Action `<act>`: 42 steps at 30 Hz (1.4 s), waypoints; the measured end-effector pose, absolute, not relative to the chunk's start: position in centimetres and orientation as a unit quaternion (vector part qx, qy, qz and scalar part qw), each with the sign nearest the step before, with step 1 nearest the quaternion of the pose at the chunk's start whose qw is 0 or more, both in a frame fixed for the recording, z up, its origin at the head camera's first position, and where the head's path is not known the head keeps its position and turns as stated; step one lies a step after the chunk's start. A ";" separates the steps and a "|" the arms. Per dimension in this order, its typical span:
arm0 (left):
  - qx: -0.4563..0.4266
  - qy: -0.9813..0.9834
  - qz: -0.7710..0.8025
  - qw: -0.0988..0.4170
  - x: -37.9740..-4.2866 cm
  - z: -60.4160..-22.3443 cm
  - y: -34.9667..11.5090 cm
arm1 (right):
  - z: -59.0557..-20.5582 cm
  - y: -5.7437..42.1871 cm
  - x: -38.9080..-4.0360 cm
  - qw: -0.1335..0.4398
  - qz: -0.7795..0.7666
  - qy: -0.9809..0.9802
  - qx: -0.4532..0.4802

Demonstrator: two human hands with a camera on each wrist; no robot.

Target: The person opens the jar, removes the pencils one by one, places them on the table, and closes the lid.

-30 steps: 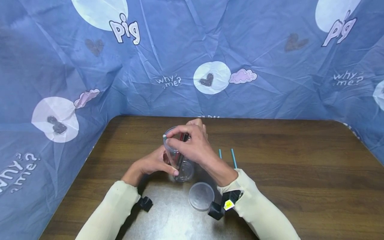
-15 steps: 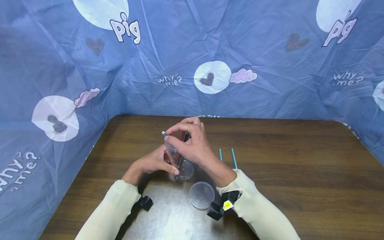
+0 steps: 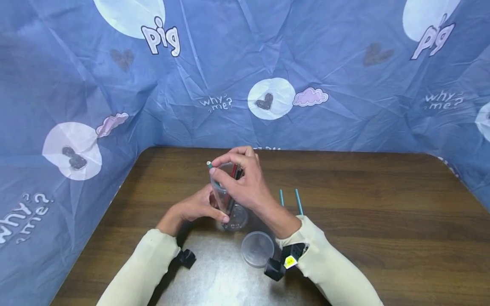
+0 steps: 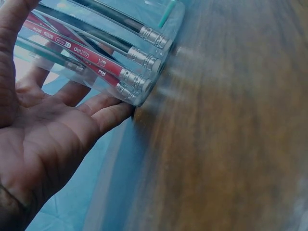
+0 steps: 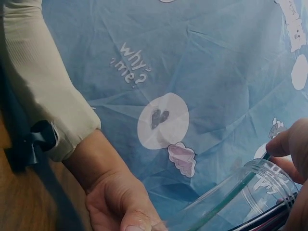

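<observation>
My left hand [image 3: 197,207] grips a clear plastic jar [image 3: 238,221], which is tilted above the table. Through its wall in the left wrist view I see red pencils [image 4: 72,45], dark pencils [image 4: 103,36] and a green one, with metal-banded ends at the jar's bottom. At the jar's mouth, thumb and forefinger of my right hand [image 3: 245,178] pinch the top of a green pencil [image 5: 226,202]. Its pale end pokes out above the rim, while the rest runs down inside the jar. The right hand partly hides the other pencils in the head view.
A round translucent lid [image 3: 257,250] lies on the brown wooden table [image 3: 367,212] near my right wrist. Two teal sticks [image 3: 298,202] lie beyond my right forearm, which partly covers them. Behind the table hangs a blue printed cloth [image 3: 214,63].
My right hand has risen slightly with the green pencil, so its end stands higher over the jar's rim. The left hand and jar have hardly moved.
</observation>
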State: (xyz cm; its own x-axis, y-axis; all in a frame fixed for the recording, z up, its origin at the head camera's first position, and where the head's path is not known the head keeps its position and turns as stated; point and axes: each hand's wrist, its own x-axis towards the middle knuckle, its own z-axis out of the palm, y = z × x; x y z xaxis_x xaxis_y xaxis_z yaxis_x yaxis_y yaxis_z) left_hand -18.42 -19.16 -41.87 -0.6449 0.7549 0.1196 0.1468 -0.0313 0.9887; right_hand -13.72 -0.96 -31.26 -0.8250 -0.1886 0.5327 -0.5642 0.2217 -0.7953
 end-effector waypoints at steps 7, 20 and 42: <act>0.345 0.642 0.640 0.243 -18.5 -41.6 -18.8 | -30.9 -0.8 -14.0 0.156 0.613 -0.734 0.247; 0.343 0.643 0.640 0.244 -18.6 -41.5 -18.7 | -29.5 0.6 -14.4 0.222 0.639 -0.688 0.263; 0.335 0.643 0.640 0.255 -18.2 -41.6 -19.0 | -26.4 3.3 -13.4 0.174 0.760 -0.567 0.267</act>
